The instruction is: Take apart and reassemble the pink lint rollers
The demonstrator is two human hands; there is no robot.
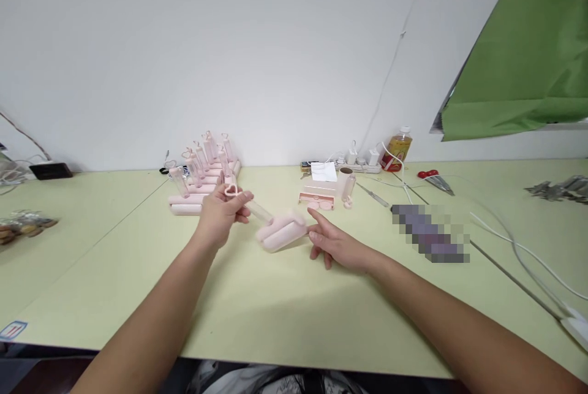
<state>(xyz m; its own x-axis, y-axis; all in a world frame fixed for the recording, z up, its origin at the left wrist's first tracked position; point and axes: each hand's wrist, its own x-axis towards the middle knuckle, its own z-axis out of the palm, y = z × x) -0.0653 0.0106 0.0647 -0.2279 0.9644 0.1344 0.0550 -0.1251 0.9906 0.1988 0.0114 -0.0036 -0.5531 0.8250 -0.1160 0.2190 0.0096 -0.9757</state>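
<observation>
My left hand (223,213) is closed around the top of a slim clear tube (260,212) with a pink heart-shaped loop. The tube slants down to the right, its lower end at a pale pink rounded case (283,233). Blurred, that case sits tilted, with a shadow under its right end. My right hand (337,244) grips this end between thumb and fingers, the index finger stretched out above it. To the left stand several similar clear tubes (195,168) with heart loops on a row of pink cases (186,205).
Behind my right hand lie an open pink box with glasses (320,203) and another tube (349,187). Farther right are a tweezer-like tool (373,195), a bottle (397,150), red-handled cutters (435,181), white cables (519,247) and a pixelated object (429,233). Bagged items (25,225) lie far left.
</observation>
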